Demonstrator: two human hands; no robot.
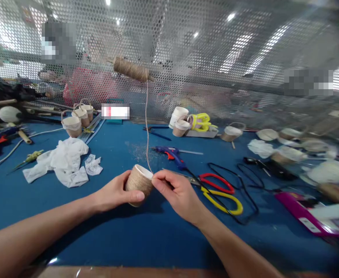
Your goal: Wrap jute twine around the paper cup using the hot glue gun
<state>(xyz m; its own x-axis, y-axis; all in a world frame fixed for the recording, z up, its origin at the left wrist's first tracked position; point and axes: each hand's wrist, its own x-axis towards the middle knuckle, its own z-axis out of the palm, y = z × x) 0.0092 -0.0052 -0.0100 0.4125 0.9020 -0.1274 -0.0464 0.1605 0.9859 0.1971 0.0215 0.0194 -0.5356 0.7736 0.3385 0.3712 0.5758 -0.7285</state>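
My left hand [117, 193] is wrapped round a small white cup [139, 183] covered in brown twine, tilted with its white rim up to the right. At that rim my right hand [177, 191] pinches the twine [146, 123] between thumb and fingers. The strand runs up from the cup to a spool of twine [131, 69] on a rod by the perforated metal screen. Just beyond my hands a blue glue gun [169, 153] lies on the blue table. Scissors [220, 189] with red and yellow handles rest beside my right hand.
Twine-wrapped baskets with handles [72, 126] stand at the back left, near crumpled white lace [68, 160]. White cups [178, 114] and a yellow roll [200, 121] sit at the back. A black cord [244, 189] and a purple case [299, 212] lie to the right.
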